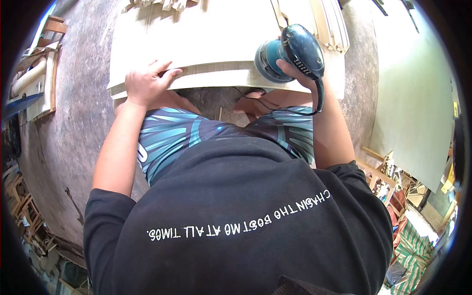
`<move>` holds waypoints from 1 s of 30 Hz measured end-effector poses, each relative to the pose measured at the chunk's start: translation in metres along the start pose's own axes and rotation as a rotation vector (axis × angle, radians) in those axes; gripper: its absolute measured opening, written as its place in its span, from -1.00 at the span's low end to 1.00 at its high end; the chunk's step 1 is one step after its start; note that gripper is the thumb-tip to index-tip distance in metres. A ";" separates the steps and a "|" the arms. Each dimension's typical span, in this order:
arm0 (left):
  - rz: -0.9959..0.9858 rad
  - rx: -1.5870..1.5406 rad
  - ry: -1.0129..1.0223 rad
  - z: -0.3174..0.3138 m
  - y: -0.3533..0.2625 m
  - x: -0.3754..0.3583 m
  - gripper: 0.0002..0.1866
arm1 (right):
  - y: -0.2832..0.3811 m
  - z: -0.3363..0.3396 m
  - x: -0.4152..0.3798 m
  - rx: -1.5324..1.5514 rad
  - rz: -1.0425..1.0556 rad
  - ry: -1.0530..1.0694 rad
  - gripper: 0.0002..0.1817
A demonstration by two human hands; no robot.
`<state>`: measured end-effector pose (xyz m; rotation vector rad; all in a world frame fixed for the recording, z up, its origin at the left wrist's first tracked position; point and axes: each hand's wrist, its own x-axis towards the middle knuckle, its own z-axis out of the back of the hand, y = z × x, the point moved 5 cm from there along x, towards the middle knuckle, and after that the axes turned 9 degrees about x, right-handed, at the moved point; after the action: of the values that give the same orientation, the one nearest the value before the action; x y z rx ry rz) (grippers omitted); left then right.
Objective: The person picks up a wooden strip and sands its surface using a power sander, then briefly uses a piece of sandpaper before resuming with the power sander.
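Observation:
A teal and black power sander (290, 53) is in my right hand (297, 73), whose fingers wrap round its body. Its round pad rests against a pale wooden strip (221, 68) along the near edge of the pale board (196, 39). The sander's black cord runs down past my right wrist and across my lap. At the strip's left part, my left hand (148, 84) pinches it between thumb and fingers. The undersides of both hands are hidden.
Several thin wooden strips (330, 24) lie at the board's right side, and more wood pieces (162, 5) at its far edge. A large pale panel (413, 93) stands at the right. Wood scraps (32, 211) are piled at the lower left.

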<state>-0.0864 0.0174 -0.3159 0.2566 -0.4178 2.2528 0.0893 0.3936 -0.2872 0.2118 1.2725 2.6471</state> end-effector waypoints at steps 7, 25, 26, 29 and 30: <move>0.011 -0.007 -0.015 -0.002 0.001 -0.001 -0.60 | 0.013 -0.014 0.011 0.063 -0.021 0.060 -0.27; 0.037 -0.011 -0.008 -0.011 0.008 -0.003 -0.58 | 0.088 -0.070 0.036 -0.105 -0.152 0.231 -0.21; 0.040 -0.010 -0.009 -0.011 0.008 -0.003 -0.58 | 0.094 -0.076 0.037 -0.116 -0.194 0.282 -0.18; 0.039 -0.005 -0.020 -0.012 0.009 -0.003 -0.57 | 0.094 -0.101 0.044 0.078 -0.091 0.296 -0.24; 0.037 -0.004 -0.023 -0.013 0.009 -0.003 -0.57 | 0.093 -0.110 0.045 0.149 -0.084 0.298 -0.25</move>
<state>-0.0917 0.0149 -0.3307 0.2752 -0.4421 2.2872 0.0115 0.2642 -0.2804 -0.2202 1.5315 2.5832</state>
